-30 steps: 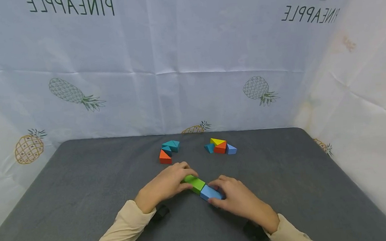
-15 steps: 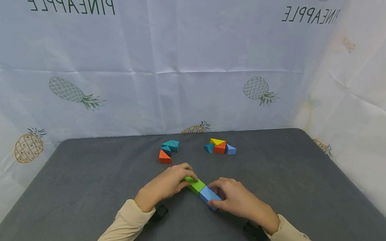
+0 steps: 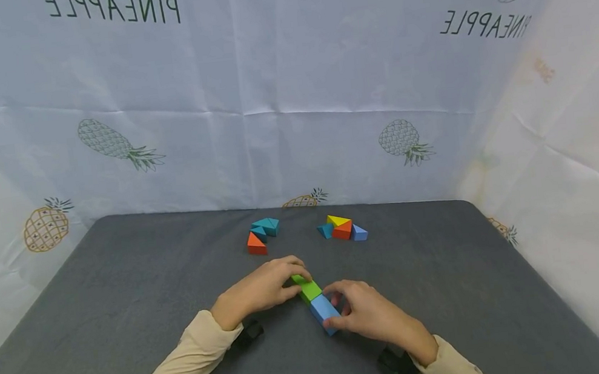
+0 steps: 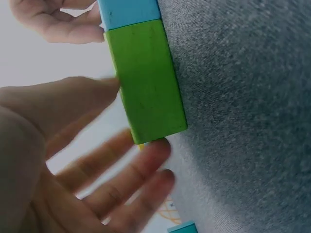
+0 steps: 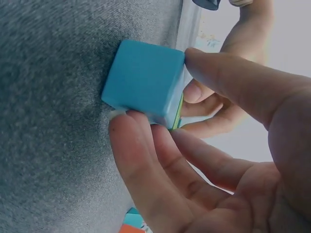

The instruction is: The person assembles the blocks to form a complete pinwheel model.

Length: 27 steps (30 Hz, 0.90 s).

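A green block [image 3: 310, 291] and a blue block [image 3: 323, 310] lie end to end on the dark grey table, in a slanting row. My left hand [image 3: 268, 283] holds the green block at its far end. In the left wrist view its thumb touches the long side of the green block [image 4: 148, 82] and fingertips sit at the end. With thumb and fingers on opposite sides, my right hand [image 3: 364, 309] pinches the blue block. The right wrist view shows the square end of the blue block [image 5: 143, 77] between them.
Beyond the hands, an orange triangular block [image 3: 256, 244] stands by several teal ones [image 3: 266, 226]. To their right sit a yellow block [image 3: 338, 219], a red-orange block [image 3: 342, 230], a teal wedge [image 3: 325, 230] and a small blue wedge [image 3: 359, 232]. Pineapple-print fabric [image 3: 286, 60] hangs behind the table.
The joined row has turned: the blue block's near end has swung toward me and left, while the green block has shifted slightly right. Both hands keep their hold.
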Tool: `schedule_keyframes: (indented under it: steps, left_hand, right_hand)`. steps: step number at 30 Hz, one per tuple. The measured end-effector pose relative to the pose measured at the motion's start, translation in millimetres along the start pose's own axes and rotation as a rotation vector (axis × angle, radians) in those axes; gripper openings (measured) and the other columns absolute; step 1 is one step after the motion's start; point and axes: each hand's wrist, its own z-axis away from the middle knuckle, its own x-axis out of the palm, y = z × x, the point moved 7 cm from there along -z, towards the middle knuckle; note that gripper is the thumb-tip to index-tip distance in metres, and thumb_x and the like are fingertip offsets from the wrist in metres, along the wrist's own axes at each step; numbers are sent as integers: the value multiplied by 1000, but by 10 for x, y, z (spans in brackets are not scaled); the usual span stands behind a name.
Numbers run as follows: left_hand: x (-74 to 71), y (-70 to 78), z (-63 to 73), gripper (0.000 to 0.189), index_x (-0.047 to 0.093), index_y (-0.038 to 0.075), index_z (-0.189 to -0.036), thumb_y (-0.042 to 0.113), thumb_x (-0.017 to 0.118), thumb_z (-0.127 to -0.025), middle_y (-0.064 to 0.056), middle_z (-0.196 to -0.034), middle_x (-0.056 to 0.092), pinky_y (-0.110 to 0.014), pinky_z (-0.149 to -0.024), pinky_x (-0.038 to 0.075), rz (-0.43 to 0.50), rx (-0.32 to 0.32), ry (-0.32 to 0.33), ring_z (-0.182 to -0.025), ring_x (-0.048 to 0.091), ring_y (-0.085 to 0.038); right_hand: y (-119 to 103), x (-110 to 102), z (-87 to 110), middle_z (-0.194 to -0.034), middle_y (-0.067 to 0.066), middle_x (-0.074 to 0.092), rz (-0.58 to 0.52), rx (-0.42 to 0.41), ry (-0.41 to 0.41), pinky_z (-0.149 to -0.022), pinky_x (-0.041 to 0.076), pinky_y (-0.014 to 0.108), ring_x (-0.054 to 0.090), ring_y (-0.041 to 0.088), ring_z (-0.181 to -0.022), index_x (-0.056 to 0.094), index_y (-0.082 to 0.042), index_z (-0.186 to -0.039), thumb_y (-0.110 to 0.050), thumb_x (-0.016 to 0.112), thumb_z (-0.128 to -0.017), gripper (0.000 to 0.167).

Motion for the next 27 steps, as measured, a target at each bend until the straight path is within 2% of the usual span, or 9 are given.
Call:
schedule_keyframes:
  steps: [6, 11, 20, 27]
  left_hand:
    - [9, -31, 14, 28, 69, 12, -120, 19, 70, -93, -2, -112, 63, -31, -81, 52, 35, -73, -29, -96, 61, -17]
    - [17, -36, 6, 28, 69, 12, -120, 19, 71, -93, -2, -113, 64, -32, -84, 52, 46, -56, -30, -99, 61, -18]
    - [31, -62, -11, 30, 70, 10, -120, 21, 72, -92, -6, -120, 66, -38, -91, 53, 65, -31, -36, -109, 62, -21]
    - [64, -56, -32, 42, 68, 11, -124, 31, 77, -88, -5, -124, 64, -33, -86, 54, 98, -69, -59, -102, 62, -18]
  right_hand:
    - [23, 4, 7, -101, 5, 61, -41, 17, -71, -64, 51, 24, 61, 12, -78, 58, 3, -131, -18, 86, -78, 63]
    - [19, 17, 4, -103, 7, 62, -68, 11, -90, -63, 52, 25, 62, 14, -78, 57, 5, -132, -9, 86, -75, 65]
    - [13, 47, -9, -100, 5, 63, -88, 27, -69, -59, 49, 24, 61, 13, -76, 56, 4, -131, -15, 88, -75, 67]
    - [17, 62, -15, -100, 4, 63, -79, 20, -54, -60, 49, 23, 61, 11, -75, 55, 3, -131, -17, 87, -76, 67]
